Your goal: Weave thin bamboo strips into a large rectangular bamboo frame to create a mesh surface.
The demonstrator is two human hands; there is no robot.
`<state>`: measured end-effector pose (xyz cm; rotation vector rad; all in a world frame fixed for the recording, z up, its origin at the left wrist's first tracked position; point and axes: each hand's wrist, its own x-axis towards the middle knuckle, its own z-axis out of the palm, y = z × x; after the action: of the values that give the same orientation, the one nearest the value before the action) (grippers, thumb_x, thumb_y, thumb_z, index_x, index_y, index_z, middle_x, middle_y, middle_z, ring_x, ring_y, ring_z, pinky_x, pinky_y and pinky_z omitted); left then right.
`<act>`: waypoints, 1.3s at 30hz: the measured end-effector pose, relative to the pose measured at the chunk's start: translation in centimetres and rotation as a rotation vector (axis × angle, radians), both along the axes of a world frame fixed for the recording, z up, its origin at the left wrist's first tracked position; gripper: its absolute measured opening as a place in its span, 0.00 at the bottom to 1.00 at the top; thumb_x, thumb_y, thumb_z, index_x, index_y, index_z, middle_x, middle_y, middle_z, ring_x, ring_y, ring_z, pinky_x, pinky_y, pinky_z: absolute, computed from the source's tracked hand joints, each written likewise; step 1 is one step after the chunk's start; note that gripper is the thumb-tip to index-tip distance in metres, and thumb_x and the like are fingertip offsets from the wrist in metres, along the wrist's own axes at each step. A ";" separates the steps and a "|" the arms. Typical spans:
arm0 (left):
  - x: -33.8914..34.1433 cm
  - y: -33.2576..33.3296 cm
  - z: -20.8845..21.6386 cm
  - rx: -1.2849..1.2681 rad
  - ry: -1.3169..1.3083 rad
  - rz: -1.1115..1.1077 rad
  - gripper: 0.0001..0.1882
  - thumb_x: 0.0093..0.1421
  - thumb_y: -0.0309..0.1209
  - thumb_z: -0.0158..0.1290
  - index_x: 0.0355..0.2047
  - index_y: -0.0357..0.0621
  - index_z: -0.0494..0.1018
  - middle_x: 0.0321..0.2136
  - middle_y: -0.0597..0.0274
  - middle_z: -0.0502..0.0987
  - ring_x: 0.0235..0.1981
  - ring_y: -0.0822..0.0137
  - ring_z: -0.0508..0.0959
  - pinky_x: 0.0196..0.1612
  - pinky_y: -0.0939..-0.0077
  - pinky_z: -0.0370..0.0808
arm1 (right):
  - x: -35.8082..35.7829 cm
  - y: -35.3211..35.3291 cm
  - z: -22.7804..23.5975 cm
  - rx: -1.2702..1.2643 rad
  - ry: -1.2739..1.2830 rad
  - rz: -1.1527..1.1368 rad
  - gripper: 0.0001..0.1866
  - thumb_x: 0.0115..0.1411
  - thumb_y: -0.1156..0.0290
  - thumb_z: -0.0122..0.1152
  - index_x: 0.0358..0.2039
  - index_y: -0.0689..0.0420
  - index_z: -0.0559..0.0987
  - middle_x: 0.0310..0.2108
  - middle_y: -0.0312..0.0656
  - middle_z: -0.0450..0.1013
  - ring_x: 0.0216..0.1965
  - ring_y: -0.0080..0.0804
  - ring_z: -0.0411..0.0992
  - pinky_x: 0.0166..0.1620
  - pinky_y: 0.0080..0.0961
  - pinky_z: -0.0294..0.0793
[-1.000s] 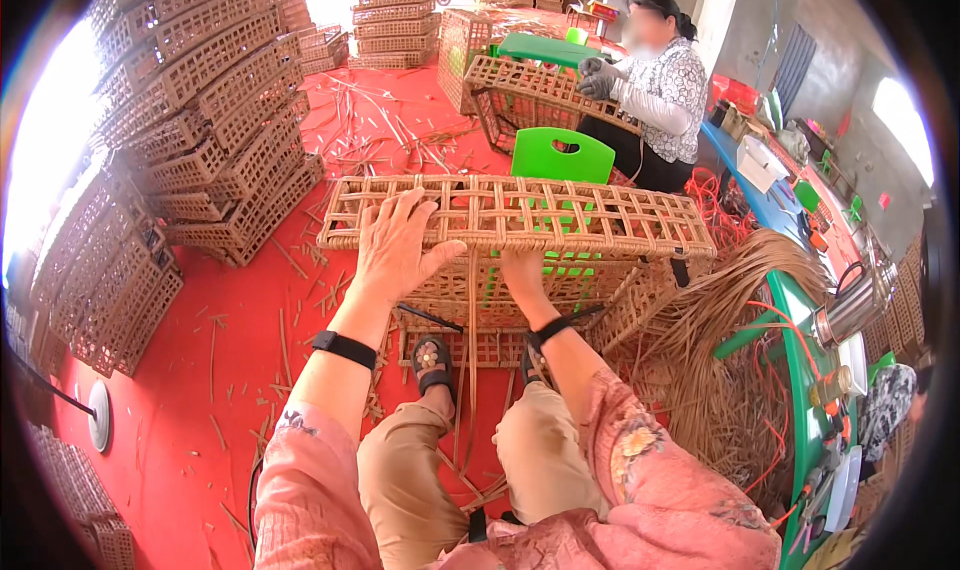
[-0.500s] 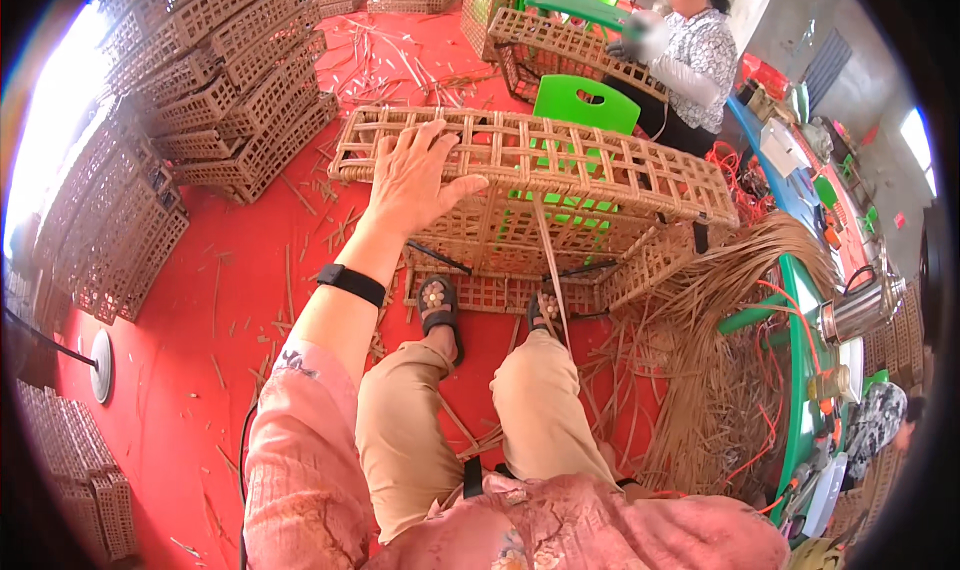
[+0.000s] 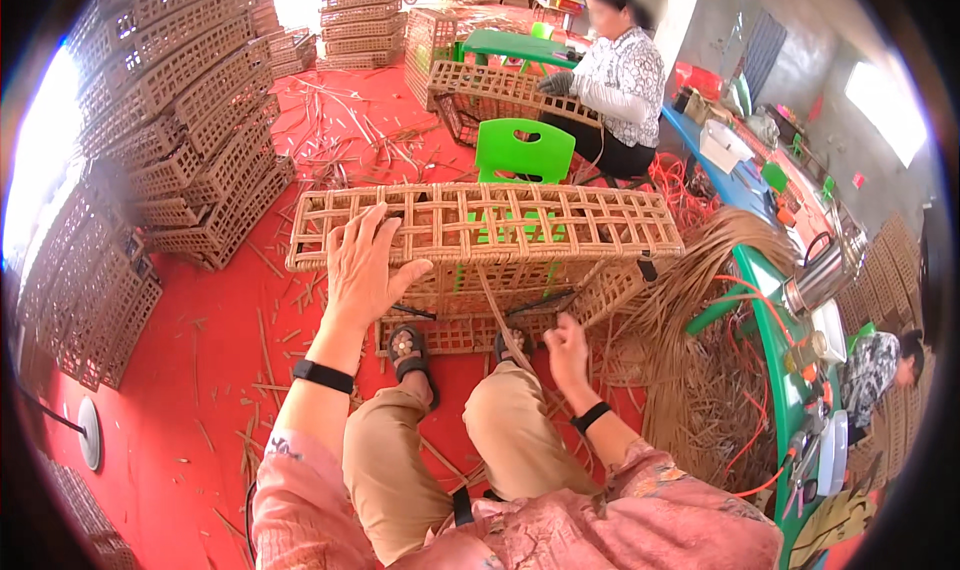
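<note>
A woven rattan basket frame [image 3: 470, 215] stands on its side in front of my knees, its latticed wall facing up. My left hand [image 3: 362, 265] lies on the left end of that wall, fingers stretched over the weave and thumb apart. My right hand [image 3: 567, 353] is closed beside my right knee, below the basket's right part; whatever it may hold is hidden. A loose flat strip [image 3: 500, 315] hangs from the basket's edge toward my right knee, left of that hand. Dark rods show inside the basket.
Stacked woven baskets [image 3: 200, 160] rise at the left. A green chair [image 3: 525, 152] stands behind my basket; farther back a seated person [image 3: 615, 75] in gloves handles another basket. At right lie a heap of strips [image 3: 690, 370] and a green table [image 3: 775, 330] with a metal jug [image 3: 825, 275] and scissors.
My right hand has come into view, closed, by my right knee. My left hand stays on the basket. The view has tilted up, showing more of the room.
</note>
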<state>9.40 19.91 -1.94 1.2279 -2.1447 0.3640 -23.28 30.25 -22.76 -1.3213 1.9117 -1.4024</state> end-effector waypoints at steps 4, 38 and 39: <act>-0.1 1.9 0.0 -0.003 -0.008 -0.008 0.38 0.54 0.60 0.52 0.52 0.39 0.70 0.58 0.53 0.65 0.59 0.53 0.63 0.60 0.54 0.56 | -5.4 -0.6 0.1 -0.125 -0.358 -0.208 0.32 0.62 0.67 0.59 0.62 0.64 0.60 0.58 0.51 0.62 0.47 0.37 0.69 0.50 0.30 0.68; -0.6 -8.9 1.4 0.362 -0.170 0.123 0.45 0.52 0.69 0.46 0.62 0.52 0.64 0.66 0.63 0.56 0.68 0.56 0.53 0.68 0.51 0.46 | -2.9 -3.0 3.3 0.178 -0.442 0.065 0.28 0.62 0.60 0.58 0.59 0.61 0.69 0.55 0.49 0.70 0.54 0.37 0.69 0.51 0.31 0.70; -0.6 -9.1 1.5 0.366 -0.175 0.126 0.45 0.52 0.69 0.46 0.62 0.52 0.64 0.66 0.63 0.56 0.68 0.56 0.53 0.68 0.51 0.46 | -2.2 -4.3 2.0 0.131 -0.456 0.120 0.28 0.61 0.60 0.59 0.58 0.62 0.69 0.54 0.48 0.70 0.54 0.37 0.69 0.53 0.30 0.69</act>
<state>8.77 10.77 -0.44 1.5915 -2.3611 0.1366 -25.48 25.92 -20.72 -0.9391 1.5637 -1.3527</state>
